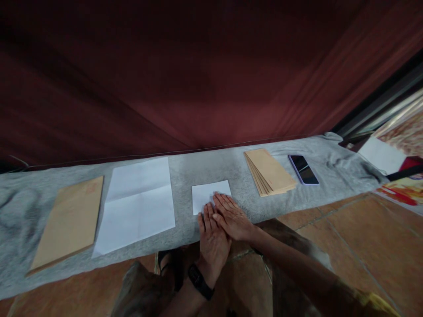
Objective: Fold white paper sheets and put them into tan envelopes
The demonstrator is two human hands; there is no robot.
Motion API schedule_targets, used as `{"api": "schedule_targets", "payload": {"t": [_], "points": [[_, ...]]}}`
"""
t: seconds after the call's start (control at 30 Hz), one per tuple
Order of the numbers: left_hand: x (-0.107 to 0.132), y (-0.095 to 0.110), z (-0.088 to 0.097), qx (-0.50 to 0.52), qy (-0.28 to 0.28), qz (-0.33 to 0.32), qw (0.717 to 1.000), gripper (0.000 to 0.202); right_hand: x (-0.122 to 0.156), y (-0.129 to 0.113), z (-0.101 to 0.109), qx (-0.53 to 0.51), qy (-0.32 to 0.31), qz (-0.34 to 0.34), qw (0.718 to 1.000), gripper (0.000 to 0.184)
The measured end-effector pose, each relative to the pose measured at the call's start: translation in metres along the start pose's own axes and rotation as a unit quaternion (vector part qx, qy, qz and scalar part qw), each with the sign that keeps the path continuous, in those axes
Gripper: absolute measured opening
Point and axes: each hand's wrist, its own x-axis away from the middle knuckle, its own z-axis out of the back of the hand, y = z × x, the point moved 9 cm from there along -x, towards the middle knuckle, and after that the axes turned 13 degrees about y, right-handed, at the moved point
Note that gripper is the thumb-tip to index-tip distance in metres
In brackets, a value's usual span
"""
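A small white folded sheet of paper point(206, 192) lies flat on the grey cloth in the middle. My left hand point(213, 240), with a black band on its wrist, rests fingers outstretched at the paper's lower edge. My right hand point(233, 218) lies flat beside it, partly overlapping the left, its fingertips on the paper's lower right part. Both hands are open, and the paper under them is partly hidden. Left of them is a larger white sheet point(139, 204) with crease lines. On the right, a fanned stack of brown envelopes point(269, 169) lies on the cloth.
Another brown envelope pile point(71, 220) lies at the far left. A phone point(304, 170) sits right of the fanned envelopes. The grey cloth point(211, 165) covers a narrow surface along a dark red curtain point(211, 88). Tiled floor point(350, 237) shows below; printed material point(403, 193) is at far right.
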Motion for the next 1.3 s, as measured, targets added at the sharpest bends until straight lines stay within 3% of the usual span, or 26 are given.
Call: {"api": "schedule_targets", "payload": {"t": [0.57, 1.0, 1.3], "points": [[0.003, -0.017, 0.011, -0.024, -0.034, 0.043, 0.998, 0.075, 0.006, 0.004, 0.001, 0.050, 0.010, 0.009, 0.999, 0.065], [0.010, -0.034, 0.019, -0.015, 0.047, 0.047, 0.998, 0.089, 0.016, 0.022, 0.013, 0.074, 0.046, -0.001, 0.996, 0.066], [0.008, -0.039, 0.022, -0.029, 0.039, 0.049, 0.998, 0.090, 0.014, 0.035, 0.021, 0.079, 0.047, -0.022, 0.995, 0.061]]}}
